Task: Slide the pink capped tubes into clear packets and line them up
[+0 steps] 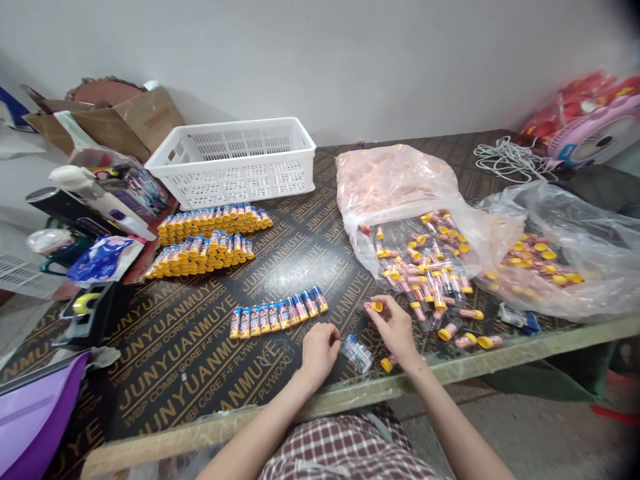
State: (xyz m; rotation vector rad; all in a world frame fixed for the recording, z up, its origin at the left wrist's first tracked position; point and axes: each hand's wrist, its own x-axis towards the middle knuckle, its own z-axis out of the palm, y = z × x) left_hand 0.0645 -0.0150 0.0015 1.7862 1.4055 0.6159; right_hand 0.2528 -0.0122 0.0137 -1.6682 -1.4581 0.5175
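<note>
Right hand (394,325) pinched small yellow-capped tube (375,306) in closed grip over table (195,387), between row of tubes (278,313) and loose tubes (436,290); seemed light, stiff, likely slippery; best held by sides; left hand (320,350) curled, could not tell if holding anything.

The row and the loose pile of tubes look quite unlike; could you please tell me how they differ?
The row lies neatly side by side, while the pile is jumbled at many angles. The row has a band of blue; the pile is mostly yellow and pink. The row is the smaller group, the pile the larger. Both show yellow and pink.
</note>
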